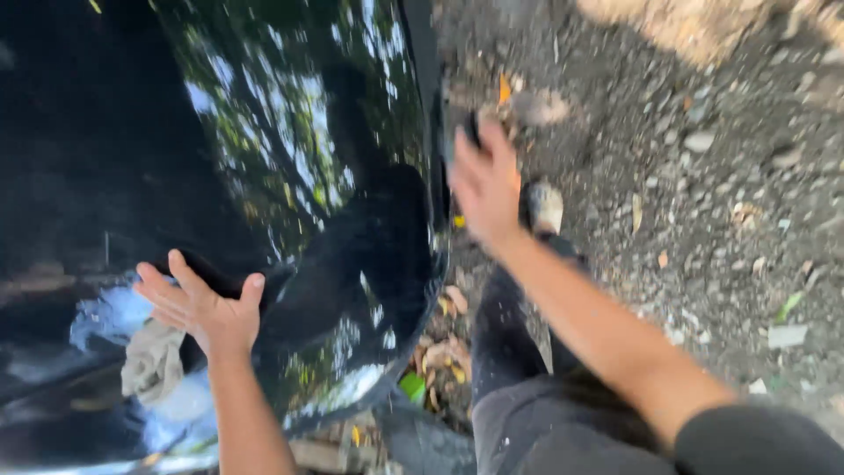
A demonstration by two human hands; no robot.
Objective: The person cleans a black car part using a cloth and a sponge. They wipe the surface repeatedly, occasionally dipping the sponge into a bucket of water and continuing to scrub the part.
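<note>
Head view, looking down at a glossy black car body panel (105,158) that fills the frame from 12 o'clock round to 8 o'clock. Tree foliage and patches of bright sky are mirrored in its paint.

The left hand (204,308) is seen at about 7 o'clock, laid on the panel with the fingers spread and the thumb held out; nothing is gripped by it. A crumpled grey rag (154,361) lies just beside this hand, at its 7 o'clock, apparently resting on the panel; whether hand and rag touch cannot be told.

The right hand (483,180) is seen just above centre, at about 1 o'clock from the left hand and well apart from it. It is blurred; the fingers appear loosely extended near the panel's right edge (437,176), and a small dark shape shows at the fingertips. Whether anything is clamped in it cannot be told.

Gravel ground (703,176) strewn with dry leaves occupies the frame from 1 to 5 o'clock. The person's dark trouser leg (510,343) and a pale shoe (545,207) are visible below the right forearm, toward 6 o'clock. No containers can be made out.
</note>
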